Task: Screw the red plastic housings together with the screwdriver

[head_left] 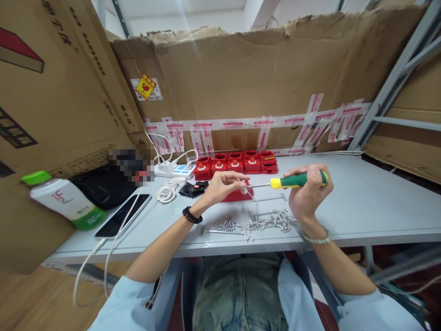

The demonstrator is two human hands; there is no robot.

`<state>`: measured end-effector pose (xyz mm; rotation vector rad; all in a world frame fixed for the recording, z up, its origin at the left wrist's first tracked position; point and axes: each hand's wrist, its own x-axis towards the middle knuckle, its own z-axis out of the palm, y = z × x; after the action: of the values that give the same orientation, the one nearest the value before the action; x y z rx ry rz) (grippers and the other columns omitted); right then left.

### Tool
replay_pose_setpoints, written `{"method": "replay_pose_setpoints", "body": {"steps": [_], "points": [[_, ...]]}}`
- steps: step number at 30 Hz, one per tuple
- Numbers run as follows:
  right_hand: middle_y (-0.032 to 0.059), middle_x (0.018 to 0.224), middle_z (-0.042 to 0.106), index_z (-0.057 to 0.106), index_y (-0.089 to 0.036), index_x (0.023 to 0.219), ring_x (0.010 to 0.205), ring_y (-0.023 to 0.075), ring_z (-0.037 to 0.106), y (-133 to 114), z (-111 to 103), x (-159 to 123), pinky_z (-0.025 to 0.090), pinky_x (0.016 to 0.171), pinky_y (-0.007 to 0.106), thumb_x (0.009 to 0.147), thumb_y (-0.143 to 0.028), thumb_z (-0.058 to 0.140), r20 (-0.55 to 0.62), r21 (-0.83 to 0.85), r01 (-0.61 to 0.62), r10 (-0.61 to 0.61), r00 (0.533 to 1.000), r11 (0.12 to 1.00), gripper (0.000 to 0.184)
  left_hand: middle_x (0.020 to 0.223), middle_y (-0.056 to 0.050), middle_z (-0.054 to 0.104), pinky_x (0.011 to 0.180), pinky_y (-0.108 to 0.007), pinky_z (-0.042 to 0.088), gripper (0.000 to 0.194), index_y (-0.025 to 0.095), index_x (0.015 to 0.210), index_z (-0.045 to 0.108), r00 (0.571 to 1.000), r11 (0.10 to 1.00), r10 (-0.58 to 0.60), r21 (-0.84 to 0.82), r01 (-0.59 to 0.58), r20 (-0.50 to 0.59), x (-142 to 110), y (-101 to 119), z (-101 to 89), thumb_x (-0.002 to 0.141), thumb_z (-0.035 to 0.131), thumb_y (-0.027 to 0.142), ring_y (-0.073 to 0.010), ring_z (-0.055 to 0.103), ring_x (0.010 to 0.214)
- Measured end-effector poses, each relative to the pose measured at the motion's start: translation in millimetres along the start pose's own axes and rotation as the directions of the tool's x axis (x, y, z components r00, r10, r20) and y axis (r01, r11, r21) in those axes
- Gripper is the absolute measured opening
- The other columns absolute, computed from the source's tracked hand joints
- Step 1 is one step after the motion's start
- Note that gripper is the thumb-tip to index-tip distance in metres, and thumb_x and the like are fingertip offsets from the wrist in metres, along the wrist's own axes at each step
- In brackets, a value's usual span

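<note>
A person sits at a grey table (361, 207), seen from above through their own head camera, both bare forearms reaching up from the bottom of the frame toward its centre. The right hand (308, 193), right of centre, is closed in a fist around the green and yellow handle of a screwdriver (292, 180), which lies nearly level with its thin metal shaft pointing left. The left hand (222, 185), just left of centre, has its fingers drawn narrowly together, pinching a small part at the screwdriver's tip (too small to tell what it is). Directly behind the two hands sits a red plastic block (236, 195), partly hidden by them. Below the hands, near the table's front edge, lies a loose scatter of metal screws and long bolts (268, 220). Further back, at centre, a row of red housings (236, 163) stands against a cardboard wall (258, 78) patched with red and white tape. At the left of the frame are a white power strip (175, 171), a phone (124, 214) lying flat with a white cable, and a white bottle (65, 199) with a green cap, lying tilted at the far left.
</note>
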<state>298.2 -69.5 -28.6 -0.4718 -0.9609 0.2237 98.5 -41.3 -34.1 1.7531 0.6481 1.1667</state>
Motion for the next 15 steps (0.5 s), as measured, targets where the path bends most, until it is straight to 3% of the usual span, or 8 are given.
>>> {"method": "replay_pose_setpoints", "body": {"steps": [5,9,15], "points": [[-0.0045,0.049,0.058,0.054,-0.025,0.069,0.038,0.0167,0.057,1.4,-0.9,1.4,0.041,0.030,0.026,0.087,-0.036,0.055,-0.040,0.029,-0.025,0.026,0.999,0.999,0.020,0.081,-0.011,0.077,0.063,-0.025,0.054,0.048,0.014,0.097,0.074,1.000,0.995,0.018,0.101,-0.017,-0.009,0.2,0.5,-2.2,0.083,0.061,0.059,-0.0171,0.072,0.074],[-0.0048,0.047,0.057,0.054,-0.026,0.068,0.037,0.0168,0.056,2.1,-1.4,3.5,0.039,0.028,0.026,0.085,-0.035,0.056,-0.069,0.037,-0.037,0.040,0.997,0.999,0.020,0.094,-0.011,0.077,0.076,-0.029,0.055,0.036,0.015,0.097,0.073,0.999,0.992,0.032,0.126,-0.029,-0.017,-1.2,1.7,-2.0,0.083,0.066,0.048,-0.0183,0.072,0.084],[-0.0063,0.046,0.051,0.051,-0.026,0.066,0.036,0.0157,0.056,3.1,-3.3,7.1,0.042,0.031,0.025,0.086,-0.035,0.054,-0.090,0.007,0.007,-0.007,0.996,1.000,0.022,0.094,-0.008,0.073,0.066,-0.025,0.046,0.024,0.016,0.091,0.074,0.987,0.935,0.158,0.320,-0.152,0.007,-1.9,2.8,-4.3,0.083,0.067,0.038,-0.0137,0.061,0.077]]}}
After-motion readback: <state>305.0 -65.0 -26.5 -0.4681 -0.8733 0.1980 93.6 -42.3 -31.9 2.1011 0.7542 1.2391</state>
